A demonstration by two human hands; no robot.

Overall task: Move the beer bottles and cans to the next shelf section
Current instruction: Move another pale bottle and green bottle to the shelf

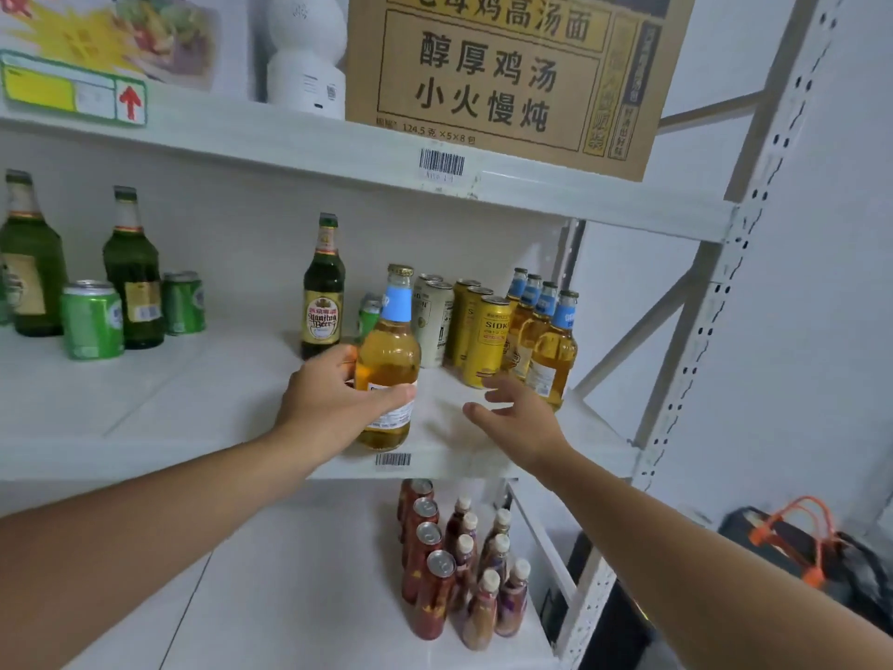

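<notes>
White shelf [203,403], drinks all along it. Your left hand [328,398] grips the amber bottle [389,360] low, at the front edge just left of the yellow cans [488,338]. Your right hand [512,413] is spread and holds nothing. Keep the bottle upright and lift it clear before swinging.

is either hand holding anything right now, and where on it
The left hand grips the clear amber bottle around its lower body, over the label. The right hand is open and holds nothing.
</notes>
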